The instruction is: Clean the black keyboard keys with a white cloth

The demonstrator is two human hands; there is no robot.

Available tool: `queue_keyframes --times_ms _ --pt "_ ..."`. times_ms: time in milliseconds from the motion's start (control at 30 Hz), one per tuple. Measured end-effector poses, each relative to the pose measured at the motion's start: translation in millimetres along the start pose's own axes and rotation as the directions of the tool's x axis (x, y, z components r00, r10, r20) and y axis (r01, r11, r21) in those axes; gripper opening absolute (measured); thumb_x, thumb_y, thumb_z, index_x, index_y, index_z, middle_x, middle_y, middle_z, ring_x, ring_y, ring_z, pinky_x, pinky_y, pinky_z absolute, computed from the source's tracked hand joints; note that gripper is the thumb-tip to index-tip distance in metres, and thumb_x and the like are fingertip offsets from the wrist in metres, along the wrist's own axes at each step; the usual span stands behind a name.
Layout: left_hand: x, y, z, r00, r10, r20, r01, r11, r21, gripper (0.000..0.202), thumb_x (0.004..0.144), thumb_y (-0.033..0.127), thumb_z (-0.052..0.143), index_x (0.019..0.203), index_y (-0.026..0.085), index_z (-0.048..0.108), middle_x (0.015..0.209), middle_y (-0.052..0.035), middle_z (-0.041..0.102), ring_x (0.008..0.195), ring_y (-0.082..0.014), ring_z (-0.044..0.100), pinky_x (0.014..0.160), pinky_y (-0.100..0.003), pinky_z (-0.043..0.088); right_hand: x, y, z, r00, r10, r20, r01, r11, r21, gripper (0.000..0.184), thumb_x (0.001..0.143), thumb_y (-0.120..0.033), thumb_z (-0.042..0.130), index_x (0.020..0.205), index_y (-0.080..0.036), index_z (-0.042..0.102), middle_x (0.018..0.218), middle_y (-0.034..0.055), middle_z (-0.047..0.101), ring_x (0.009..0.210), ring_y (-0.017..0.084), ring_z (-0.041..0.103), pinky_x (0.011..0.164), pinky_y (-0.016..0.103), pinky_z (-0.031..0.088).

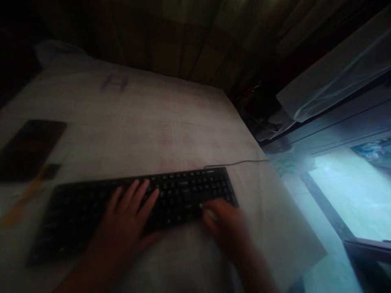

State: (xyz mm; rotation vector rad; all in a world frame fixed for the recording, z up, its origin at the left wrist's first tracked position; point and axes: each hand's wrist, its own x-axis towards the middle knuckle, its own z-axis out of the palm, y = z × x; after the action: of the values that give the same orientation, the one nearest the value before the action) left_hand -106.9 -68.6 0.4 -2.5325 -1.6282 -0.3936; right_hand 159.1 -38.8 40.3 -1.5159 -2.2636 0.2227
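A black keyboard (177, 199) lies slantwise on the pale-covered table. My left hand (125, 215) rests on its middle keys, fingers spread and nothing held. Over the right part of the keyboard, near its front edge, my right hand (224, 219) is closed in a pinch. Something small and whitish shows between those fingers, too blurred to name. From the keyboard's back edge a thin black cable (238, 162) runs right to the table's edge.
At the left lie a dark flat device (30, 148) and a blurred tool with an orange-yellow handle (23, 201) and dark end. The pale table cover (171, 118) bears an "H" mark. Beyond the right edge are hanging fabric (342, 73) and a bright floor (360, 191).
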Motion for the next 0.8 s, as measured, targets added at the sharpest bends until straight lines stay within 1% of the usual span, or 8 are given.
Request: queue_keyframes --times_ms 233,367,433,533,667,733,800 --pt "1 1 -3.6 1.000 0.006 0.004 -0.006 1.000 0.020 0.076 0.092 0.067 0.038 0.142 0.012 0.050 0.152 -0.0245 0.044 0.139 -0.0425 0.040 0.111 -0.061 0.026 -6 -1 -1 1.000 0.005 -0.001 -0.005 1.000 -0.001 0.021 0.082 -0.013 0.047 0.075 -0.020 0.066 0.066 0.0013 0.068 0.056 0.017 0.066 0.053 0.025 0.044" --pt "2 1 -2.1 1.000 0.007 -0.004 -0.007 1.000 0.020 0.075 0.092 0.067 0.036 0.142 0.012 0.050 0.151 -0.0242 0.044 0.139 -0.0423 0.040 0.111 -0.061 0.026 -9 -2 -1 1.000 0.018 0.000 -0.018 0.999 0.051 0.020 0.081 -0.013 0.047 0.075 -0.020 0.066 0.065 0.0009 0.068 0.055 0.016 0.066 0.052 0.025 0.046" --pt "2 1 -1.1 1.000 0.010 -0.006 -0.009 1.000 0.017 0.075 0.093 0.067 0.036 0.142 0.012 0.050 0.151 -0.0243 0.044 0.139 -0.0422 0.040 0.112 -0.061 0.026 -10 -2 -3 0.999 0.032 0.019 -0.034 0.995 0.093 0.020 0.080 -0.014 0.048 0.076 -0.020 0.066 0.066 0.0011 0.069 0.056 0.016 0.067 0.053 0.025 0.047" --pt "1 1 -0.8 1.000 0.007 -0.004 -0.007 1.000 0.018 0.076 0.092 0.067 0.036 0.142 0.012 0.050 0.152 -0.0246 0.043 0.139 -0.0426 0.040 0.112 -0.061 0.025 -12 3 -8 0.996 0.066 0.061 -0.075 0.983 0.168 0.019 0.080 -0.014 0.049 0.077 -0.021 0.067 0.069 0.0015 0.071 0.060 0.016 0.069 0.056 0.025 0.049" --pt "1 1 -2.5 1.000 0.009 -0.003 -0.009 1.000 0.027 0.076 0.092 0.067 0.036 0.141 0.012 0.051 0.151 -0.0245 0.045 0.139 -0.0429 0.040 0.111 -0.061 0.026 -10 16 -16 0.991 0.130 0.020 -0.132 0.974 0.186 0.016 0.084 -0.018 0.052 0.080 -0.022 0.067 0.074 0.0030 0.073 0.066 0.018 0.070 0.060 0.027 0.051" --pt "1 0 -3.5 1.000 0.005 0.006 -0.005 1.000 0.025 0.075 0.092 0.067 0.037 0.141 0.012 0.051 0.151 -0.0240 0.045 0.138 -0.0424 0.041 0.111 -0.061 0.026 -7 20 -18 0.993 0.118 0.027 -0.121 0.977 0.175 0.016 0.085 -0.018 0.052 0.082 -0.022 0.067 0.077 0.0037 0.072 0.069 0.018 0.069 0.062 0.028 0.051" --pt "2 0 -4.0 1.000 0.002 0.009 -0.002 1.000 0.022 0.075 0.091 0.067 0.039 0.141 0.013 0.052 0.151 -0.0236 0.045 0.138 -0.0422 0.041 0.112 -0.060 0.026 -2 22 -18 0.995 0.064 0.082 -0.077 0.981 0.176 0.017 0.085 -0.016 0.052 0.084 -0.022 0.067 0.078 0.0035 0.071 0.069 0.018 0.068 0.063 0.028 0.050"
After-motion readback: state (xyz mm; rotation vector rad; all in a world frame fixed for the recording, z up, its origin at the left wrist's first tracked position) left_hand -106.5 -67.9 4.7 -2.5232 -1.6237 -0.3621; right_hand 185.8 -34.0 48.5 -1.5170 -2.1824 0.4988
